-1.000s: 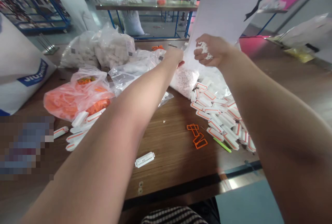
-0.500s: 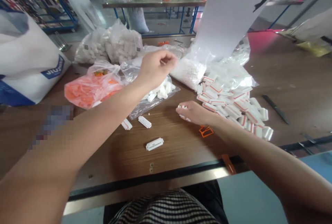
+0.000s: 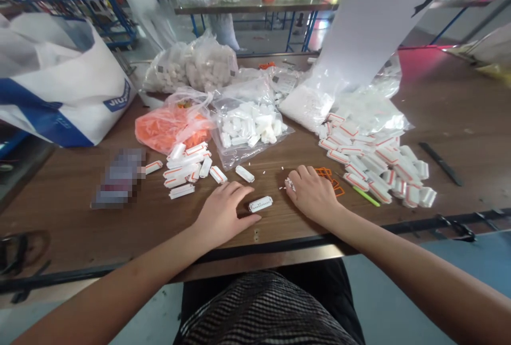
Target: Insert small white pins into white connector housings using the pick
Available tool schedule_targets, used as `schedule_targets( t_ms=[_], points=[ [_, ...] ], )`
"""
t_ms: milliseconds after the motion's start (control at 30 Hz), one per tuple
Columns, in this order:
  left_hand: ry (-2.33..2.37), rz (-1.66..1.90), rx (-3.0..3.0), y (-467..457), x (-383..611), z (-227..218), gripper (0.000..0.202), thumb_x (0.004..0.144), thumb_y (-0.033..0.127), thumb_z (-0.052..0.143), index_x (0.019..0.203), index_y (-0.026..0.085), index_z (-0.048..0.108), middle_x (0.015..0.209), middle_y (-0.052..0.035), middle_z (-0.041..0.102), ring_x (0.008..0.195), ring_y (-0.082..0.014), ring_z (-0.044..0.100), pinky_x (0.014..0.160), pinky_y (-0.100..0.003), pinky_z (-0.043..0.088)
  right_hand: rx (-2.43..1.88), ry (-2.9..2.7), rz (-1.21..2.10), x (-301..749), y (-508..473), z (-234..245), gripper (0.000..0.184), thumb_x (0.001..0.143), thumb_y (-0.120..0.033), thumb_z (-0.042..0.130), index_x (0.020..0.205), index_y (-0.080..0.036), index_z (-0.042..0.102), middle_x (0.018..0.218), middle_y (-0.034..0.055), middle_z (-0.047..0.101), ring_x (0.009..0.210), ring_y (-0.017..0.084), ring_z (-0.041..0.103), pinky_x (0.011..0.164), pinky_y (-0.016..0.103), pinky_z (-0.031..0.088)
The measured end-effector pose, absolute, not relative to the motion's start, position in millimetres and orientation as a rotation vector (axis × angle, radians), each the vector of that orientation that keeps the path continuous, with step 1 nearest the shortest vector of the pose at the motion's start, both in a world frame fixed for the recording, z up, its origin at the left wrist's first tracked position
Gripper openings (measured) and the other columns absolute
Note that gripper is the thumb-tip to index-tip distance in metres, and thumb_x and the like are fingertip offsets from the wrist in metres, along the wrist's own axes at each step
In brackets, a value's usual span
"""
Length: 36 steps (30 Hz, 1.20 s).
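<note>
My left hand [image 3: 225, 212] lies flat on the brown table [image 3: 80, 228], fingers stretched out, holding nothing. Just right of its fingertips rests a white perforated plastic piece [image 3: 260, 204]. My right hand [image 3: 311, 193] is on the table to the right of that piece, fingers curled over a bunch of tiny white pins [image 3: 289, 183]. A few loose pins are scattered on the wood in front. Orange frames [image 3: 333, 181] peek out behind my right hand.
A heap of white-and-orange plastic blocks [image 3: 375, 164] lies at right, a smaller group [image 3: 187, 166] at left. Clear bags hold white parts [image 3: 249, 126] and orange parts [image 3: 171, 126]. There is a green stick [image 3: 365, 196], a white-blue sack [image 3: 67, 95], a white sheet [image 3: 367, 20].
Both hands came down from the bags at the back to the table's near edge. My right hand carried white pins down with it. My left hand went from closed in the air to flat.
</note>
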<state>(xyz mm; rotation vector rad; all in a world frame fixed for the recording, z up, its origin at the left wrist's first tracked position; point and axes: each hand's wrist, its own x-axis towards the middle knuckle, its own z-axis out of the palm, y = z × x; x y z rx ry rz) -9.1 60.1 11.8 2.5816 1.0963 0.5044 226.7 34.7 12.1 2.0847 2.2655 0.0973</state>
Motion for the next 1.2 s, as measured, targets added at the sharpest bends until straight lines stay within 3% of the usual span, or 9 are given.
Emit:
schedule_targets(
  t_ms=[133,233,300,467,633,800,1033,1200],
  points=[
    [1.104,0.511,2.620,54.5,-5.5,3.0,0.048,0.080,0.038,0.074,0.119,0.017,0.056,0.107,-0.0084,0.064,0.101,-0.0275,0.058,0.091,-0.046,0.050,2.105,2.385,0.176,230.7,24.9,7.6,0.030,0.095,-0.034,0.045,0.115,-0.017,0.061,0.109,0.0112,0.066,0.101,0.027,0.058,0.077,0.035,0.046],
    [1.084,0.543,2.614,53.5,-4.0,0.2,0.043,0.083,0.038,0.070,0.118,0.017,0.056,0.106,-0.0078,0.065,0.100,-0.0267,0.057,0.091,-0.046,0.049,2.121,2.486,0.132,233.6,20.2,8.1,0.042,0.093,-0.038,0.049,0.127,-0.016,0.057,0.116,0.0116,0.067,0.105,0.029,0.058,0.092,0.042,0.043],
    [1.071,0.569,2.612,53.0,-3.1,-1.5,0.040,0.085,0.038,0.068,0.117,0.017,0.056,0.106,-0.0074,0.065,0.100,-0.0262,0.057,0.091,-0.045,0.048,2.154,2.536,0.100,238.2,19.0,10.8,0.045,0.092,-0.041,0.050,0.128,-0.015,0.058,0.121,0.0125,0.066,0.108,0.031,0.058,0.094,0.046,0.042],
    [1.036,0.568,2.593,52.2,-0.5,-3.6,0.030,0.086,0.035,0.066,0.111,0.019,0.059,0.104,-0.0050,0.066,0.098,-0.0242,0.057,0.090,-0.043,0.047,2.399,2.716,-0.208,265.9,19.4,22.8,0.035,0.097,-0.034,0.041,0.108,-0.018,0.070,0.113,0.0102,0.071,0.103,0.027,0.063,0.091,0.045,0.047],
    [1.031,0.546,2.572,52.8,-0.2,-4.0,0.022,0.086,0.033,0.064,0.104,0.020,0.061,0.100,-0.0043,0.066,0.095,-0.0232,0.057,0.089,-0.042,0.047,2.682,2.613,-0.631,295.3,11.9,29.8,0.027,0.087,-0.038,0.055,0.089,-0.021,0.075,0.092,0.0060,0.075,0.085,0.021,0.068,0.077,0.035,0.052],
    [0.963,0.574,2.563,54.6,-1.7,-5.4,0.014,0.088,0.029,0.061,0.099,0.020,0.061,0.096,-0.0039,0.066,0.092,-0.0220,0.057,0.087,-0.041,0.047,2.698,2.347,-0.575,303.4,-8.0,19.4,0.021,0.081,-0.036,0.059,0.078,-0.023,0.076,0.079,0.0025,0.074,0.071,0.019,0.067,0.066,0.031,0.049],
    [0.933,0.658,2.526,56.5,-3.2,-7.5,0.011,0.089,0.028,0.061,0.098,0.020,0.062,0.092,-0.0039,0.065,0.088,-0.0219,0.056,0.082,-0.041,0.049,2.639,2.276,-0.529,302.3,-19.9,8.7,0.023,0.084,-0.033,0.056,0.086,-0.024,0.076,0.090,0.0035,0.077,0.084,0.022,0.070,0.075,0.034,0.052],
    [0.910,0.666,2.531,56.9,-3.7,-7.3,0.011,0.089,0.027,0.062,0.098,0.020,0.061,0.092,-0.0037,0.065,0.088,-0.0214,0.056,0.081,-0.040,0.048,2.508,2.225,-0.331,295.6,-17.9,9.6,0.024,0.087,-0.032,0.053,0.084,-0.023,0.075,0.086,0.0033,0.074,0.078,0.020,0.069,0.066,0.030,0.048]
  ],
)
